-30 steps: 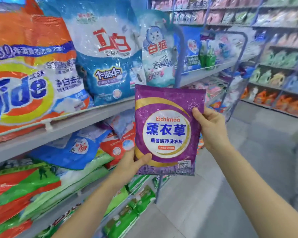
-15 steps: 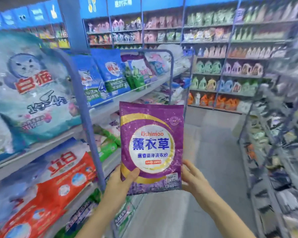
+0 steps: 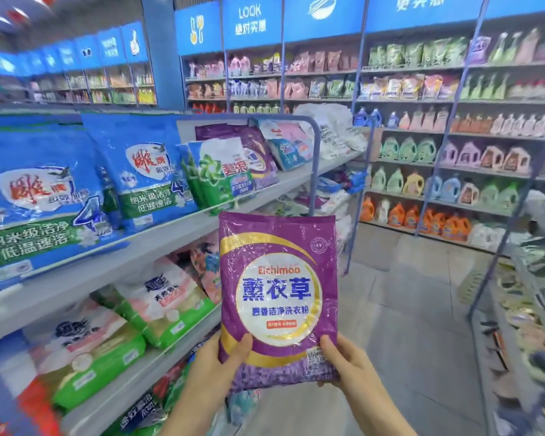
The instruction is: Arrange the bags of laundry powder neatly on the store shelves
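A purple bag of laundry powder (image 3: 277, 294) with a white round label is held upright in front of me, over the aisle. My left hand (image 3: 216, 369) grips its lower left corner and my right hand (image 3: 348, 363) grips its lower right corner. On the left stands the grey shelf unit (image 3: 158, 243). Its upper shelf carries large blue bags (image 3: 44, 196), a green and white bag (image 3: 221, 174), and further along a similar purple bag (image 3: 258, 155). The shelf below holds white and green bags (image 3: 158, 306).
The grey floor of the aisle (image 3: 406, 325) runs ahead. A wall of shelves with detergent bottles (image 3: 438, 187) closes the far end. A low rack with small goods (image 3: 529, 309) lines the right side. Blue posts frame the shelf unit's end.
My view has swung right along the shelf, from the orange and blue bags to the far section. The purple bag sits lower in view, and my right hand has slid down to its bottom corner.
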Tool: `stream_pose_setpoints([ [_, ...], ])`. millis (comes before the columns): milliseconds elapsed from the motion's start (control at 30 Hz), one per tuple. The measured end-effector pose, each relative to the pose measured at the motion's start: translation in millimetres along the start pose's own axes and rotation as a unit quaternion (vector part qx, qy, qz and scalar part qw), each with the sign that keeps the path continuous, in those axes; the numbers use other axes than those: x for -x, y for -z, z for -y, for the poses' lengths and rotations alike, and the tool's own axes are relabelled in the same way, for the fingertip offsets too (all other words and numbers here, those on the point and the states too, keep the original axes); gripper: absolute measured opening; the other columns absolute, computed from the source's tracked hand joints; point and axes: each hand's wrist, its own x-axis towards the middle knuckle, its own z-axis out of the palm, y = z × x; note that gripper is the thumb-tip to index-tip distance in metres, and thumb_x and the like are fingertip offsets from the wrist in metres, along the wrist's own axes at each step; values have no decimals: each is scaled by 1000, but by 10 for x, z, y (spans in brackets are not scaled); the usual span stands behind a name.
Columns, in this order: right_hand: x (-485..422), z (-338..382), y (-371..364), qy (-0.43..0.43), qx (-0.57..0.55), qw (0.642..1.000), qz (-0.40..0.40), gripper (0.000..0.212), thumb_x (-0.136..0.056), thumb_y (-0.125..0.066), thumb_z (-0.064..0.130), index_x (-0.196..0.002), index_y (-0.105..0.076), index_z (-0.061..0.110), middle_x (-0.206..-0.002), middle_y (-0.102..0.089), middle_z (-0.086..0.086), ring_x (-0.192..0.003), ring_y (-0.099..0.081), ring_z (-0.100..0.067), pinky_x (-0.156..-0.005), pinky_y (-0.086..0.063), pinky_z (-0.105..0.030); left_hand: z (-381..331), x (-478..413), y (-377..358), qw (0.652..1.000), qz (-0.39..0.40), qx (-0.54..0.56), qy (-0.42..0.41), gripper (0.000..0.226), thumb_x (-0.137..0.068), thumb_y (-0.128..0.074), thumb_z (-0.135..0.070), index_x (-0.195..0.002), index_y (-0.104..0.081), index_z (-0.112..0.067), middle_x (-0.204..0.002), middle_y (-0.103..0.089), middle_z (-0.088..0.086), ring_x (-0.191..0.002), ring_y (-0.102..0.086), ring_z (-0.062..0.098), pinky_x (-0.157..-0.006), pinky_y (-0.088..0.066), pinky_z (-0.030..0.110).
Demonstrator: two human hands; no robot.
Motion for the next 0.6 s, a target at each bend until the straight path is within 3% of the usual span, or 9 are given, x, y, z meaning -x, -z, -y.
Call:
stream_pose_setpoints([
  [67,-404,22,146,9,-4,1000,-2,16,-91,-51,16,-95,-65,10,-67,-66,-2,-53,-54,-9,-48,-44,-22,86,-393,-150,1000,-8,3,10,8,-86,-62,-22,-93,-62,-27,-78,-71,-25,-76,-65,-9,-71,-48,8],
  [167,-1107,117,368,23,-11,1000,-1,15,-90,-51,16,-91,-64,9,-61,-67,3,-51,-58,-8,-46,-44,-18,151,-1050,-380,1000,-10,11,3,13,-88,-58,-15,-92,-61,-27,-77,-71,-24,-71,-63,-14,-58,-43,0],
  [333,-2366,411,712,50,-13,999,1,16,-94,-47,10,-93,-63,8,-64,-70,7,-54,-61,1,-48,-46,-12,68,-2284,-707,999,20,24,-14,23,-89,-56,-8,-94,-59,-30,-83,-71,-24,-74,-63,-15,-61,-43,0],
  [400,-2863,534,850,67,5,998,5,18,-93,-48,14,-97,-65,7,-73,-73,4,-62,-64,-2,-53,-48,-14,22,-2740,-822,999,36,28,-14,27,-89,-55,-6,-98,-58,-31,-88,-68,-27,-75,-62,-16,-62,-44,1],
  [500,-3527,776,1015,83,11,996,14,20,-93,-49,18,-97,-65,8,-83,-74,1,-73,-69,-9,-61,-52,-19,-71,-3372,-997,998,53,14,-8,36,-89,-53,-7,-121,-52,-23,-103,-65,-21,-87,-59,-14,-70,-44,2],
  [600,-4205,1043,1156,99,32,994,27,22,-91,-52,29,-96,-67,14,-87,-74,4,-80,-69,-10,-74,-53,-25,-205,-3962,-1146,995,59,-62,-47,26,-91,-53,-15,-113,-52,-29,-105,-61,-25,-83,-56,-21,-69,-40,-3],
])
